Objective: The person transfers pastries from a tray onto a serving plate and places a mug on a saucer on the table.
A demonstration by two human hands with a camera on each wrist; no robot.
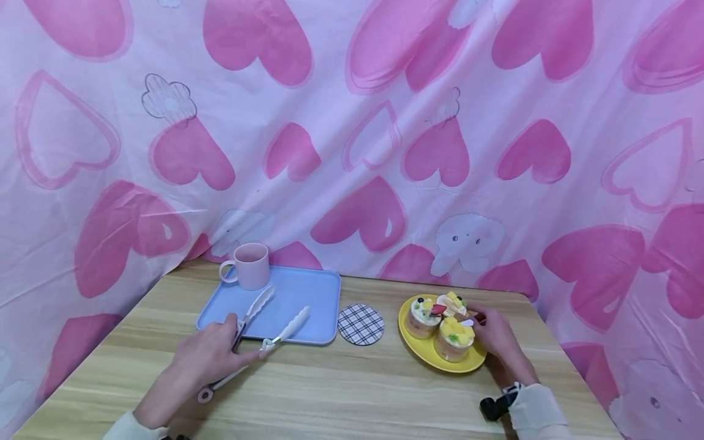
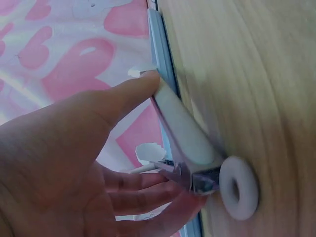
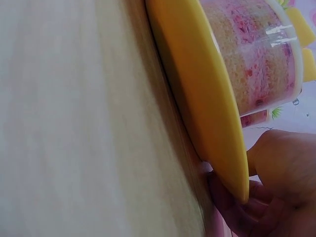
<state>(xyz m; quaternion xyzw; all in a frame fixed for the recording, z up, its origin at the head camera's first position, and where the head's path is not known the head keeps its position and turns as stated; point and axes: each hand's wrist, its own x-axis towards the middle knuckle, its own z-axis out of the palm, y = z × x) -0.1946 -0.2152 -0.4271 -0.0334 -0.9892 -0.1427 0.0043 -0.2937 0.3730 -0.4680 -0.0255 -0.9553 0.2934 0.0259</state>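
Observation:
My left hand (image 1: 206,354) holds a pair of tongs (image 1: 293,325), thumb on one arm and fingers about the other. The tongs are spread, their pale tips over the blue tray (image 1: 324,293); their ring end (image 2: 239,187) shows in the left wrist view. At the right, my right hand (image 1: 497,333) pinches the rim of a yellow plate (image 1: 414,349), thumb above and fingers beneath in the right wrist view. Three dessert cups (image 1: 454,342) topped with fruit stand on that plate. In the right wrist view, one clear cup (image 3: 261,54) shows cake layers.
A pink mug (image 1: 254,267) stands upright on the tray's back left corner. Between tray and plate lies a round checked coaster (image 1: 360,324). Behind the wooden table (image 1: 330,391) hangs a pink cloth (image 1: 330,201) with hearts.

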